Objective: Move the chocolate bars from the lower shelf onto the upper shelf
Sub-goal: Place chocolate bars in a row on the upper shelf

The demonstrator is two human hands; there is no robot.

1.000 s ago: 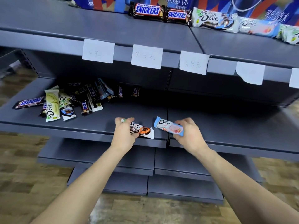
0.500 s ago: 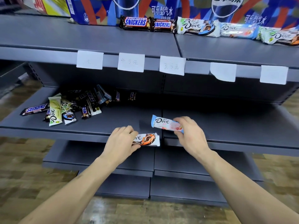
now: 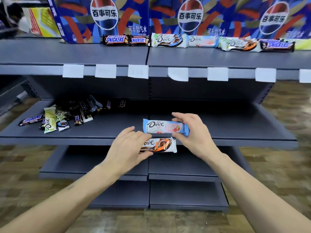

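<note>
Blue, red and gold cardboard cola cartons (image 3: 104, 19) at back of upper shelf: "百事可乐" on round logo, "可乐型汽水" below. Brown-wrapped chocolate bars (image 3: 116, 40) before them: "SNICKERS". White-wrapped bar (image 3: 168, 40): "Dove". Pale blue and pink wrapped bar (image 3: 165, 128), held: "Dove". White and orange wrapped bar (image 3: 158, 145), held: "Dove". White paper price tags (image 3: 138, 74) on shelf edge: unreadable.

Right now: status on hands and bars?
Left hand grips the brown Dove bar; right hand pinches the pink Dove bar. Both off the lower shelf. Pile remains. Upper shelf unobstructed.
</note>
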